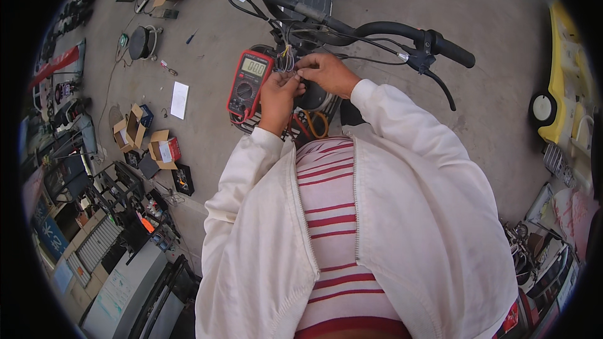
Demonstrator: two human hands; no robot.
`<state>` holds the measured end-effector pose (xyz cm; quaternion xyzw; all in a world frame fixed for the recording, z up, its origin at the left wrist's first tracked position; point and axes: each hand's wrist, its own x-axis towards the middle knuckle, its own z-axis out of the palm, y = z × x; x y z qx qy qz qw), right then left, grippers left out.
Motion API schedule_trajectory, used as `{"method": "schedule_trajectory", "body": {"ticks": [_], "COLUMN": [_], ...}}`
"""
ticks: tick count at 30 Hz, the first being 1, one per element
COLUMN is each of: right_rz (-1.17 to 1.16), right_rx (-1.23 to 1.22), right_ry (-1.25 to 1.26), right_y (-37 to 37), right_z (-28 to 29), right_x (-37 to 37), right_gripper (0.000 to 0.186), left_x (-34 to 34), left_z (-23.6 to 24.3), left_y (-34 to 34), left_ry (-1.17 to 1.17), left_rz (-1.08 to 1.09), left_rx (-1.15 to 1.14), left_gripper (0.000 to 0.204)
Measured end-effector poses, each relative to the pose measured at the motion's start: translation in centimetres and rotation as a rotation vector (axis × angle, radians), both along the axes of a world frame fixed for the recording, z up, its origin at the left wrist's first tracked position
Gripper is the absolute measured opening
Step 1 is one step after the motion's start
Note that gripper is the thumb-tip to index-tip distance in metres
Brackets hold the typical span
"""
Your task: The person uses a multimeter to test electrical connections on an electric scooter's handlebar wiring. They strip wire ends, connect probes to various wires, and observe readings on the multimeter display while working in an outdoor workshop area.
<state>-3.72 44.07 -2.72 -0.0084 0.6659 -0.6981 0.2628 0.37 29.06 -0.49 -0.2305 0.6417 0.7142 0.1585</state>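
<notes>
Below the black handlebar [352,29] of a scooter, a bundle of thin coloured wires [287,59] hangs loose. My left hand [279,97] is closed, thumb and fingers pinching at the lower end of the wires. From the right, my right hand [330,74] meets it, its fingertips also pinched on a thin wire. The exact wire ends are hidden between the fingers. Beside my left hand lies a red and grey digital multimeter [246,85], its display lit, with a red lead plugged in at the bottom.
Black brake levers and cables branch off the handlebar. A white sheet [179,100], open cardboard boxes [130,128] and a round black stool [144,43] stand on the concrete floor at left. A yellow vehicle body [562,81] is at far right.
</notes>
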Motion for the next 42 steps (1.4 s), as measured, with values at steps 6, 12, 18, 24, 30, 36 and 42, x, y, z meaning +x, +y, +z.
{"method": "schedule_trajectory", "body": {"ticks": [6,12,18,24,30,36,42], "right_rz": [-0.033,-0.133,-0.18,-0.144,-0.139,-0.145,-0.16], "right_rx": [0.054,0.112,0.026,-0.004,0.084,0.097,0.128], "right_ry": [-0.03,-0.009,-0.016,-0.145,-0.088,-0.07,-0.08], "right_y": [-0.5,-1.2,-1.3,-0.7,-1.2,-1.7,-1.7], "right_z": [0.1,1.3,1.1,2.0,2.3,1.9,2.3], "right_x": [-0.1,0.7,1.4,2.1,2.0,1.7,1.4], "right_gripper": [0.018,0.014,0.016,0.018,0.021,0.02,0.02], "left_x": [-0.1,-0.3,-0.3,-0.3,-0.2,-0.3,-0.3], "left_z": [0.5,0.2,-0.5,-0.9,-0.7,-0.4,-0.9], "left_y": [-0.2,-1.2,-1.9,-2.4,-2.5,-2.5,-2.7], "left_ry": [0.011,0.049,0.109,0.103,0.096,0.083,0.103], "left_rz": [-0.024,-0.101,-0.177,-0.216,-0.189,-0.179,-0.182], "left_rx": [0.001,0.058,0.077,0.112,0.149,0.094,0.096], "left_gripper": [0.016,0.016,0.014,0.009,0.008,0.009,0.01]}}
